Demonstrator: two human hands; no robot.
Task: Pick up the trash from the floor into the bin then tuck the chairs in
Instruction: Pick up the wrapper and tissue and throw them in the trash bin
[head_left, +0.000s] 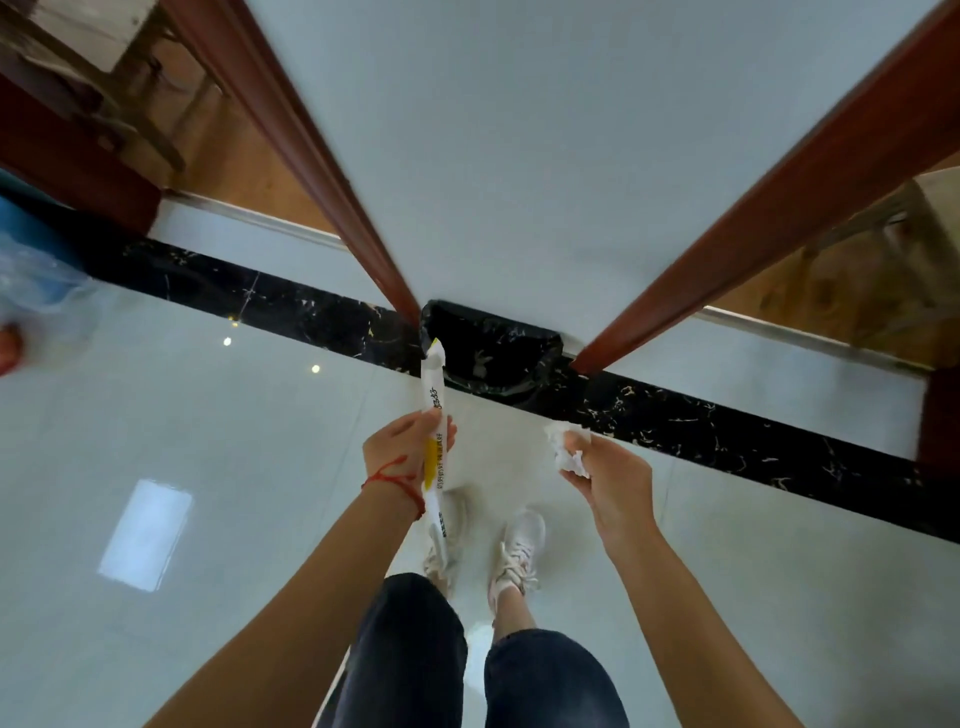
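A bin lined with a black bag (493, 348) stands against the white wall, between two red-brown door frames. My left hand (402, 447) grips a long white and yellow wrapper (434, 395) around its middle; the wrapper's top end reaches the bin's left rim. My right hand (605, 473) pinches a crumpled white tissue (569, 447) just short of the bin, to its right. Both hands hover above the pale tiled floor, in front of my white shoes.
A black marble strip (727, 415) runs across the floor under the bin. Doorways open left and right onto wooden floors, with a wooden chair or stool (104, 78) in the left room. A clear plastic bag (36, 280) lies at the far left edge.
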